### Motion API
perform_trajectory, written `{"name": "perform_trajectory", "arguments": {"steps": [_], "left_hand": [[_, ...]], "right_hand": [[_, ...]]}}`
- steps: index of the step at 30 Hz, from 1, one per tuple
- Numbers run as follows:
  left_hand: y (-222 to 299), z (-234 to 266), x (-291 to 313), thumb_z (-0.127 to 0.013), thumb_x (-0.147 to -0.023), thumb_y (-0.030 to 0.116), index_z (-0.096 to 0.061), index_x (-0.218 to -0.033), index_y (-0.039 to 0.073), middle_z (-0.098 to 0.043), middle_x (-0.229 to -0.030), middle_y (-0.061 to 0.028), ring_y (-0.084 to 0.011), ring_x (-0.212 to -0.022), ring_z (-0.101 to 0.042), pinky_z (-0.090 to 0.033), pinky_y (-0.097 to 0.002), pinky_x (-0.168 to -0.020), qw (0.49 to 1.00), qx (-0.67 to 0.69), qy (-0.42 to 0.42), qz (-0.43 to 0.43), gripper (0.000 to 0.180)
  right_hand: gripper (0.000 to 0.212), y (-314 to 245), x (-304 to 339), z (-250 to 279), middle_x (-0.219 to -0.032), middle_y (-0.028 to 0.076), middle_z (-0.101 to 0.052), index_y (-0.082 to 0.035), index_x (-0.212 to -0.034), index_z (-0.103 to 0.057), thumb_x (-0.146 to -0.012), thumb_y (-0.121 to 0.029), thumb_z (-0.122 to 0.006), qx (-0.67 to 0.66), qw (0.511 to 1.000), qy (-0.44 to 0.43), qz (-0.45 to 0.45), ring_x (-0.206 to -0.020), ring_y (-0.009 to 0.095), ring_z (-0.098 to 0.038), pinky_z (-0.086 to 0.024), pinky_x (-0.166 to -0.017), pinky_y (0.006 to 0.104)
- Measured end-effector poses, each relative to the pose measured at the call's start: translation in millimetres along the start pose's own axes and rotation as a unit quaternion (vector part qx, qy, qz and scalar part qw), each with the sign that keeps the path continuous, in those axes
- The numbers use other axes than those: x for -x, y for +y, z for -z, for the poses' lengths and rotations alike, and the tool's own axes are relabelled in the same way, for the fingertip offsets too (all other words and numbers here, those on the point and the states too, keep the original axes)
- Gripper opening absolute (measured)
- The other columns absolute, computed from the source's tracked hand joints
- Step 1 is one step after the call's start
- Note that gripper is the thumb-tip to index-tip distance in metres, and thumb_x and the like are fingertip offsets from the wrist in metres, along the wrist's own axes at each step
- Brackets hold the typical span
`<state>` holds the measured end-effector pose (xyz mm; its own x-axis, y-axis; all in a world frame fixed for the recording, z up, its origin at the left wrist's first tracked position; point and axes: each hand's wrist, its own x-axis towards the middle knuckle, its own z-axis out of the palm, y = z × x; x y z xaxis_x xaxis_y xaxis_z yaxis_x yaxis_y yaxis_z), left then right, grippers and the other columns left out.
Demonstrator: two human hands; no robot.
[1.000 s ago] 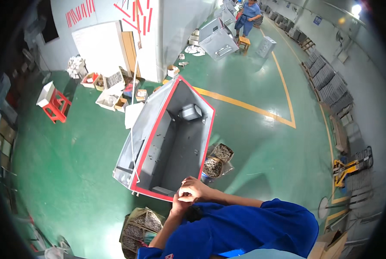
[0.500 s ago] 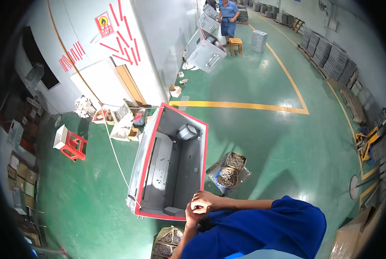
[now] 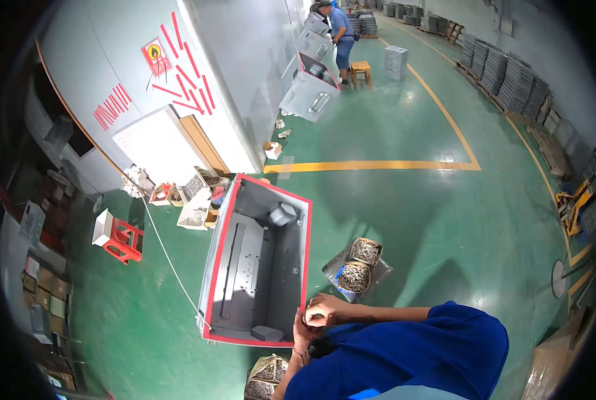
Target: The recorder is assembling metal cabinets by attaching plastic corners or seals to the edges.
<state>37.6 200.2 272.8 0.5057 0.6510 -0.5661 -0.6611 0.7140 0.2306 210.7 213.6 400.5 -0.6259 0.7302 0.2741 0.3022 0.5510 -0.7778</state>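
In front of me lies a grey metal cabinet (image 3: 281,263), its open side facing up with a red strip around the rim. Inside are a grey boxy part (image 3: 283,213) at the far end and a small dark block (image 3: 267,333) at the near end. My left hand (image 3: 303,331) is closed at the cabinet's near right corner. My right hand (image 3: 325,310) is curled beside it, fingers pinched together over the left. Whatever the fingers hold is too small or hidden to make out.
Two containers of small metal parts (image 3: 355,277) sit on plastic right of the cabinet; another divided container (image 3: 266,379) stands near my left forearm. A red stool (image 3: 123,241) is at left. A person (image 3: 341,33) stands by other cabinets (image 3: 309,90) far off. A cord (image 3: 168,267) reaches the cabinet.
My view has shifted slightly, and my hands stay together at the cabinet's corner. The distant person has turned and leaned toward the far cabinets.
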Motion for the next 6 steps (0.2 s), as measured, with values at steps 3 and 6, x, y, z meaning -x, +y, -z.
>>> {"name": "perform_trajectory", "arguments": {"steps": [3,6], "left_hand": [[-6.4,-54.9,19.9,-0.040,-0.092,0.042,-0.057,-0.108,0.007,-0.063,-0.101,-0.0091,-0.0226,-0.094,-0.060,-0.048,-0.0347,-0.083,0.997,-0.069,-0.031,-0.012,0.042],[-9.5,-3.7,5.6,-0.040,-0.092,0.045,-0.053,-0.115,0.007,-0.058,-0.112,-0.0084,-0.0218,-0.100,-0.057,-0.047,-0.0337,-0.085,0.972,-0.213,-0.069,-0.065,0.046]], "right_hand": [[0.015,-0.7,5.2,11.7,-0.079,0.007,-0.061,-0.008,-0.079,-0.060,-0.077,-0.022,-0.058,-0.019,0.999,0.026,0.011,-0.080,0.028,-0.057,-0.043,-0.073,0.0393],[0.017,-4.1,7.7,23.3,-0.078,0.010,-0.061,-0.006,-0.078,-0.060,-0.078,-0.023,-0.058,-0.024,0.998,0.048,0.023,-0.079,0.029,-0.057,-0.045,-0.069,0.0398]]}}
